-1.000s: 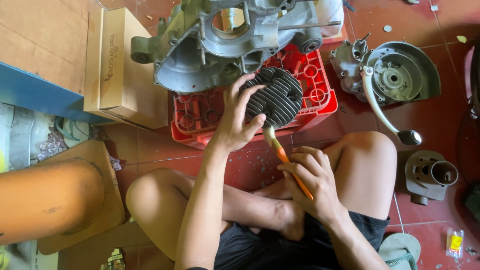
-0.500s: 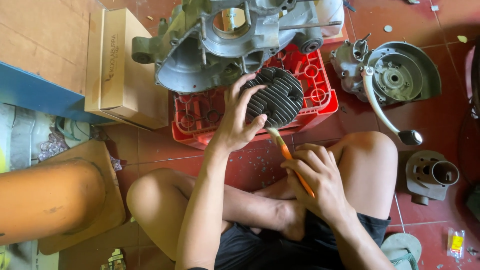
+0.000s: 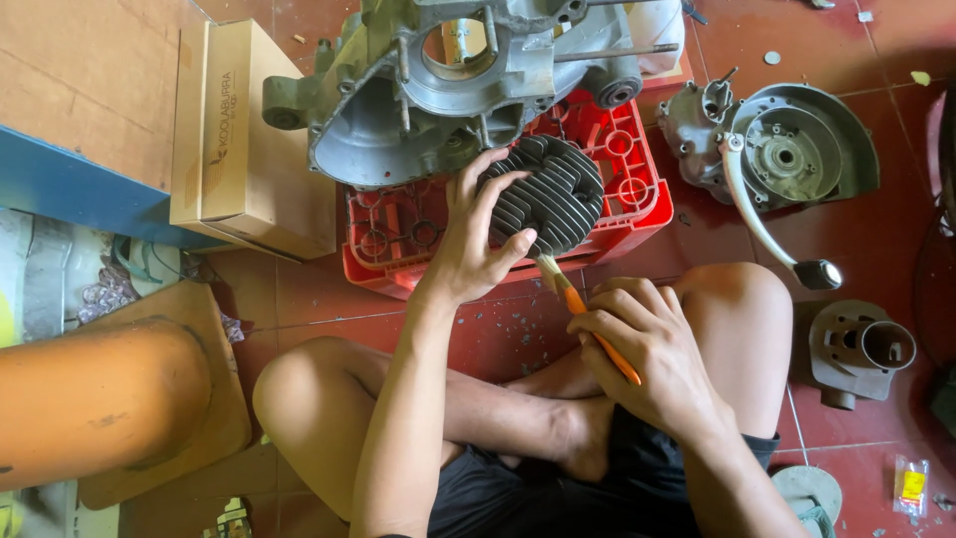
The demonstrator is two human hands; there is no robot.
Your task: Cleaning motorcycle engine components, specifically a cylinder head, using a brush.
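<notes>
Red floor tiles (image 3: pixel 876 40) spread under us. Our left hand (image 3: pixel 468 249) clasps the finned cylinder head (image 3: pixel 548 199), tilted against the red crate (image 3: pixel 637 189) just ahead. Our right hand (image 3: pixel 647 349) is closed round the orange-handled brush (image 3: pixel 588 324), bristles touching the head's lower edge. Better, we judge, to stroke along the fins, holding the head steady. Its underside stays hidden; the engine casing (image 3: pixel 448 90) beyond is cut off.

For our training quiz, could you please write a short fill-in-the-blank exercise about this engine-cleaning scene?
1. The left hand steadies a dark finned ____ head.
2. The right hand holds a brush with an ____ handle.
3. The engine crankcase rests on a ____ plastic crate.
4. The person sits on a floor of red ____.

Missing words: cylinder; orange; red; tiles
</notes>
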